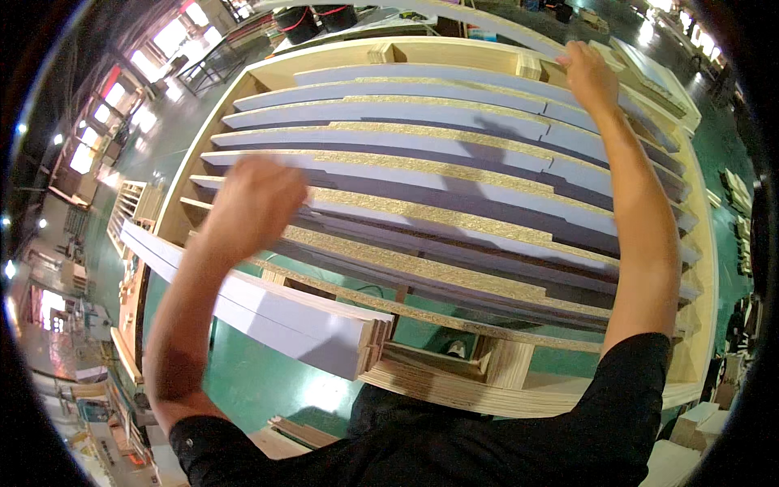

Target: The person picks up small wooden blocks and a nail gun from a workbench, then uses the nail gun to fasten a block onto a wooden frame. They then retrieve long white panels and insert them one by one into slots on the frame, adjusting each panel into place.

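Observation:
A large pale wooden frame (pixel 454 399) lies in front of me, with several long slats (pixel 389 174) set in rows across it. The slats have light bluish-grey faces and speckled chipboard edges. My right hand (pixel 591 77) is stretched to the far right, its fingers closed at the end of a long pale strip (pixel 495 27) that runs along the far side. Over the left ends of the slats hangs my left hand (pixel 258 203), smeared by motion; its fingers cannot be made out. Below it, a stack of grey-faced boards (pixel 284 321) rests across the near left edge of the frame.
Dark buckets (pixel 296 26) stand beyond the far edge. Pale panels (pixel 661 85) lie at the far right. Through the frame's near openings the green floor (pixel 268 377) and a shoe (pixel 457 349) show. A slatted wooden piece (pixel 130 207) is at the left.

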Motion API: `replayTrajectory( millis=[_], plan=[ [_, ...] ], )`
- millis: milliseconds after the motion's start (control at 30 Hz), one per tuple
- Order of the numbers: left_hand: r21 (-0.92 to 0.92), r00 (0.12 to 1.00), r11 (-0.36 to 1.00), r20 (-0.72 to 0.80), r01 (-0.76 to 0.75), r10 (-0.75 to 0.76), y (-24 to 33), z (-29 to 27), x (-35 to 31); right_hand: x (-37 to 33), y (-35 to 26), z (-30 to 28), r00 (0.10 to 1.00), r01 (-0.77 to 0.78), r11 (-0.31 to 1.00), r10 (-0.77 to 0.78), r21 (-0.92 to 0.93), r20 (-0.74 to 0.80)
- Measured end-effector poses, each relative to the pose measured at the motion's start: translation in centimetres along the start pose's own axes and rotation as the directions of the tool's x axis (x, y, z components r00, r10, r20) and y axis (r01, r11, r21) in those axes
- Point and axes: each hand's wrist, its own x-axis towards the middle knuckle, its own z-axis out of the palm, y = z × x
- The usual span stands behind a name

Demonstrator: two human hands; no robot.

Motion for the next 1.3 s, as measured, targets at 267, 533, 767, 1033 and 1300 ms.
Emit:
replayTrajectory(
  millis=[267, 533, 767, 1033, 1300],
  plan=[
    [-0.473, 0.905, 0.775, 0.144, 0.419, -0.401, 3.6, 5.6, -14.4, 2.8, 2.1, 4.5, 0.978, -0.065, 0.998, 0.068, -0.024, 0.196],
    [-0.506, 0.928, 0.779, 0.162, 0.37, -0.336, 3.8, 5.9, -14.5, 2.4, 2.3, 12.7, 0.956, -0.006, 1.0, -0.001, 0.024, 0.294],
    [-0.512, 0.914, 0.758, 0.184, 0.404, -0.363, 3.9, 6.0, -13.9, 1.5, 1.8, 18.1, 0.952, -0.023, 0.991, -0.02, 0.135, 0.306],
    [-0.526, 0.913, 0.747, 0.21, 0.407, -0.349, 3.3, 6.4, -13.2, -0.4, 8.2, 25.9, 0.901, -0.16, 0.978, 0.089, 0.134, 0.425],
    [-0.519, 0.901, 0.736, 0.253, 0.435, -0.353, 3.2, 7.0, -13.4, 0.9, 13.4, 31.7, 0.945, -0.032, 0.998, 0.047, -0.051, 0.323]
  ],
)
